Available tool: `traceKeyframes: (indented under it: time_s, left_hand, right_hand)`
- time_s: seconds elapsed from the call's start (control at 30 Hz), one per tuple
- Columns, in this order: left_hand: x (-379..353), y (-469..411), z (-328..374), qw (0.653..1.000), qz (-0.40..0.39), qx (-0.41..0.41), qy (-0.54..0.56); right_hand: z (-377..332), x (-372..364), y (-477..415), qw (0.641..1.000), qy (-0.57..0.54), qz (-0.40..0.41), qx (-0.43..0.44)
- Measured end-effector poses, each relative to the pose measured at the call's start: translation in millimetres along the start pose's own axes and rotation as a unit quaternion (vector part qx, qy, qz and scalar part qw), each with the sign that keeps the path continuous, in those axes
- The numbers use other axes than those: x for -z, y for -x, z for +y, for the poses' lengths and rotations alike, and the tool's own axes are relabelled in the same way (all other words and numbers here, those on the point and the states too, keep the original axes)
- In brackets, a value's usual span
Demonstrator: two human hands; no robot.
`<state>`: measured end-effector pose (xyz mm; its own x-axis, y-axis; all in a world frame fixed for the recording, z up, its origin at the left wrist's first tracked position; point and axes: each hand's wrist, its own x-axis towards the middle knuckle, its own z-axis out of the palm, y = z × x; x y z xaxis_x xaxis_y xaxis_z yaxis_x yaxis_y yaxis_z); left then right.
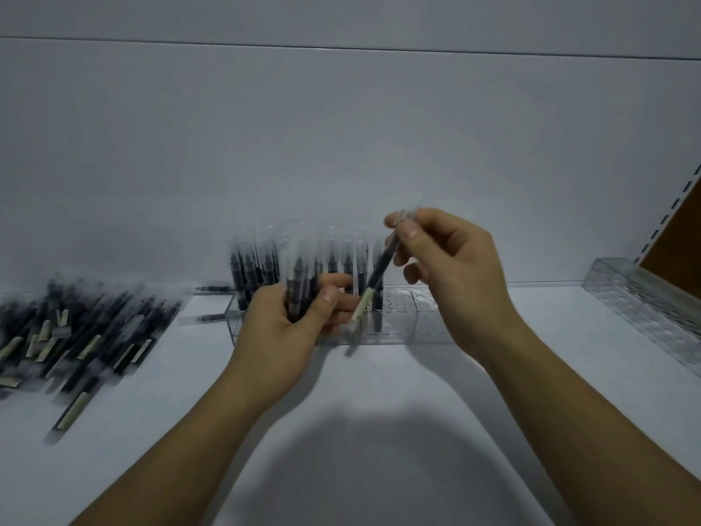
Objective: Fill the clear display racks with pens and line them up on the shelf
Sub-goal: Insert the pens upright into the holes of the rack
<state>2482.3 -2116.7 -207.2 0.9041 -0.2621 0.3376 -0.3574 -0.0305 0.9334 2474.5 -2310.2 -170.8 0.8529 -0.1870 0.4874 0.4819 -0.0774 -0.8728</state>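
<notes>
The white shelf (182,411) carries everything. A loose pile of pens (76,336) is spread at its left end, a clear rack (394,326) is set at the middle near the back wall, and a second clear rack (645,301) is laid at the far right, in which no pens can be made out. The middle rack is filled with upright pens (258,267) over its left part, while the holes (402,298) at its right end are left open. The filling step is judged to be in hand. A bundle of pens (299,294) is gripped upright in the left hand (280,328), whose fingers (326,298) are curled round it, just in front of the rack. A single pen (379,275) is pinched near its top by the fingers (407,229) of the right hand (451,267). It is held tilted, with its pale lower end close to the rack beside the last standing pens. For the next move, the pen would need to be stood upright and lined up over a free hole before being lowered.
</notes>
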Motion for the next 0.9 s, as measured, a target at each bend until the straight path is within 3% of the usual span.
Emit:
traceKeyframes:
  time_s: [0.17, 0.3, 0.4, 0.53, 0.9]
  left_hand:
    - [5.3, -0.2, -13.2, 0.971, -0.041, -0.131, -0.195]
    - [0.9, 0.1, -11.9, 0.936, -0.097, -0.196, -0.275]
    - [3.3, -0.7, -17.5, 0.904, -0.112, -0.193, -0.365]
    - [2.4, -2.0, -18.2, 0.893, -0.133, -0.179, -0.391]
    - [4.7, -3.9, -22.1, 0.906, -0.123, -0.175, -0.366]
  right_hand:
    - [-7.3, 18.8, -10.5, 0.993, -0.065, 0.102, -0.016]
    - [-4.1, 30.0, -14.3, 0.987, 0.008, 0.159, 0.013]
    - [-0.2, 31.8, -15.0, 0.983, 0.061, 0.172, 0.037]
    - [8.0, 29.9, -15.6, 0.982, 0.100, 0.156, 0.039]
    - [24.3, 25.4, -15.9, 0.978, 0.159, 0.119, 0.056]
